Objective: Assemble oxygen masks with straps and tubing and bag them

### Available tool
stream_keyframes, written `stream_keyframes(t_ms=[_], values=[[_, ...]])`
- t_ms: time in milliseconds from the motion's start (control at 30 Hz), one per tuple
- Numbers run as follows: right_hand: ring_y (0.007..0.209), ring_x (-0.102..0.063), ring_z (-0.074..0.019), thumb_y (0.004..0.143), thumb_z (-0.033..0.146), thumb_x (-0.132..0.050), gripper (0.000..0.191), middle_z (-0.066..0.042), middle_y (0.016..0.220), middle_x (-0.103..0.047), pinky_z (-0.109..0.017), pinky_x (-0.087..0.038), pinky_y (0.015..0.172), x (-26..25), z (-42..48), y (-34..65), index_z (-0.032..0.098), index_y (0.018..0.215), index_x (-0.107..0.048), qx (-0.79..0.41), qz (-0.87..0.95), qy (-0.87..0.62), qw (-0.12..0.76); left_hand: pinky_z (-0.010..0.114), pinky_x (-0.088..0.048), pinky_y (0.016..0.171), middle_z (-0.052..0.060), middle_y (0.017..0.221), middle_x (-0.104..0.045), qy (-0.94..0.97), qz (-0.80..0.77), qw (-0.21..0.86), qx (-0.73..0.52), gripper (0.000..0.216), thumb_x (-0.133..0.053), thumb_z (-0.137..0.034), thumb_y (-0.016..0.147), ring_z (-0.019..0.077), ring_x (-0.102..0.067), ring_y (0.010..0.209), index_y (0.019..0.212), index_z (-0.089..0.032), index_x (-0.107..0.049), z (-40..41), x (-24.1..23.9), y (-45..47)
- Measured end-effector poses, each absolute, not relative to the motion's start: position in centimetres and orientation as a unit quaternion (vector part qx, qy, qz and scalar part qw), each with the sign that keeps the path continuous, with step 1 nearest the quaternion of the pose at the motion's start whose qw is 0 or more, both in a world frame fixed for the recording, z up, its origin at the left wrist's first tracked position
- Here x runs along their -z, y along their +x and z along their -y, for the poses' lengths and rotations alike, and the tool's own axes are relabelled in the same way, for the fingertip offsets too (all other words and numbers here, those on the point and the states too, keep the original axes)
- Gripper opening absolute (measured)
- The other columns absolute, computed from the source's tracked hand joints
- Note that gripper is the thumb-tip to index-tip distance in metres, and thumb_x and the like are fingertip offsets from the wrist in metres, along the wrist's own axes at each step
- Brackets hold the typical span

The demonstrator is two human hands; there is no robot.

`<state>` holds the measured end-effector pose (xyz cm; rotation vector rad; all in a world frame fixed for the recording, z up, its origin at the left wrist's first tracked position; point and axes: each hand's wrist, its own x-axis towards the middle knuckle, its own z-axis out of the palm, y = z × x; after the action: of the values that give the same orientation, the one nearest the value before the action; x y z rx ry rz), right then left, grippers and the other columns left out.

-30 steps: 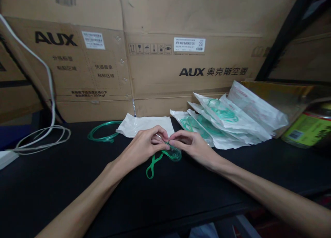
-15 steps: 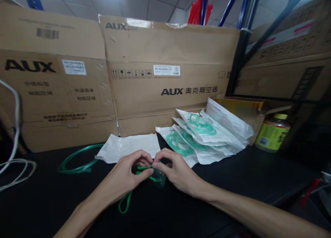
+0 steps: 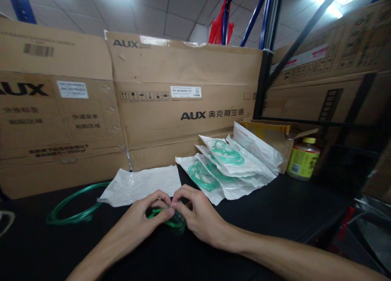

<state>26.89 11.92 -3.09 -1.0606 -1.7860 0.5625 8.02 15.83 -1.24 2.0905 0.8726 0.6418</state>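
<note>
**Fingertip to fingertip over one little green-and-clear piece**

So from where I'm standing, the left hand [image 3: 142, 218] and right hand [image 3: 201, 216] meet almost tip to tip, each pinched closed on the same green-and-clear piece [image 3: 177, 226]. It sits right under the fingertips, over the black tabletop [image 3: 275, 207]. Neither hand is really nearer: the green strap part runs roughly sideways out of the left hand's curl, and the clear part hangs just below the right fingertips. It's too bunched up to call a long axis, tbh.

Just beyond the hands there's a flat white pouch [image 3: 143, 187], with coiled green tubing [image 3: 65, 220] off to its left. Over right: a stack of packets [image 3: 230, 169], then a yellow-labelled jar [image 3: 304, 161]. Big AUX cartons [image 3: 189, 138] wall off the back.
</note>
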Motion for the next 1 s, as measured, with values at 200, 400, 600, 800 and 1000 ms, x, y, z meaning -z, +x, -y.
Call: stream_keyframes(t_ms=[200,400,600,800,1000], values=[[0.082,-0.056,-0.0144,0.088,0.006,-0.057,0.014,0.001,0.085,-0.060,-0.026,-0.040,0.075,3.2,-11.6,26.6,0.019,0.084,-0.061,-0.215,0.742,-0.431,0.467,0.026,-0.043,0.079,0.000,0.084,-0.065,0.814,-0.341,0.381,-0.276,0.023,-0.057,-0.043,0.090,0.0191,-0.060,0.085,0.090,-0.020,-0.059,-16.0,2.1,8.5],[0.082,-0.057,-0.0152,0.090,0.011,-0.057,0.010,0.000,0.087,-0.061,-0.027,-0.040,0.075,2.5,-11.8,27.0,0.018,0.084,-0.062,-0.201,0.738,-0.438,0.472,0.031,-0.043,0.084,0.001,0.089,-0.065,0.822,-0.370,0.311,-0.300,0.011,-0.055,-0.028,0.080,0.0217,-0.062,0.091,0.087,-0.021,-0.060,-16.6,1.9,7.9],[0.080,-0.057,-0.0185,0.090,0.031,-0.061,0.015,-0.003,0.082,-0.061,-0.032,-0.042,0.072,2.0,-12.9,29.1,0.017,0.084,-0.064,-0.274,0.675,-0.467,0.501,0.032,-0.044,0.088,0.002,0.092,-0.069,0.810,-0.412,0.255,-0.331,0.011,-0.060,-0.027,0.079,0.0221,-0.064,0.095,0.088,-0.022,-0.063,-16.9,1.2,6.4],[0.071,-0.062,-0.0165,0.088,0.039,-0.065,0.023,0.000,0.074,-0.063,-0.030,-0.047,0.068,2.2,-13.0,28.6,0.018,0.093,-0.057,-0.442,0.660,-0.379,0.475,0.029,-0.046,0.084,0.001,0.091,-0.074,0.817,-0.387,0.303,-0.302,0.013,-0.065,-0.029,0.082,0.0215,-0.068,0.094,0.094,-0.023,-0.067,-16.1,1.4,7.0],[0.068,-0.062,-0.0152,0.077,0.040,-0.077,0.032,0.000,0.073,-0.064,-0.029,-0.048,0.069,2.4,-12.6,27.8,0.016,0.095,-0.065,-0.458,0.665,-0.402,0.432,0.029,-0.047,0.084,0.000,0.092,-0.074,0.828,-0.377,0.282,-0.306,0.013,-0.065,-0.028,0.084,0.0206,-0.070,0.093,0.096,-0.024,-0.068,-15.4,1.1,7.3]])
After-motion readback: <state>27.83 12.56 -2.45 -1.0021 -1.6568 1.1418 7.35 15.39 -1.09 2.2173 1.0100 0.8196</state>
